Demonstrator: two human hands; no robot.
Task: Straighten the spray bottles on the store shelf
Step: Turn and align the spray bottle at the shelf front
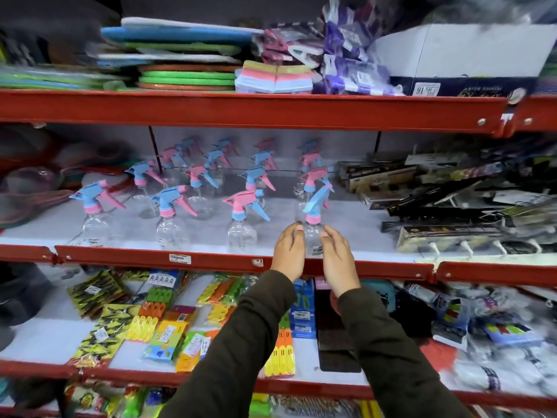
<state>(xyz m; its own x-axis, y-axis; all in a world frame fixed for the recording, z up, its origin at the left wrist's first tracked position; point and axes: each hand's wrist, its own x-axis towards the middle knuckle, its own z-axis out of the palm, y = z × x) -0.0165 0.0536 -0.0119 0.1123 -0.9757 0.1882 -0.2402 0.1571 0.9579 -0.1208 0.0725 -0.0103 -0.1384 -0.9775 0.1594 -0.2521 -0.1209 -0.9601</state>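
Several clear spray bottles with pink and blue trigger heads stand in rows on the middle shelf (211, 254). The front right bottle (313, 233) has a blue head on a pink collar. My left hand (288, 251) and my right hand (337, 259) cup this bottle's clear body from either side, fingertips against it. To its left in the front row stand a pink-headed bottle (242, 224), a blue-headed bottle (170, 221) and another blue-headed bottle (95, 218). More bottles stand behind them, their trigger heads pointing different ways.
Black boxed goods (452, 206) lie piled right of the bottles. Plastic bowls (27, 188) sit at the left. The red shelf lip (180, 259) carries a price tag. Sponges and cloths fill the upper shelf (211, 73); packaged clips and pegs (162, 324) cover the lower shelf.
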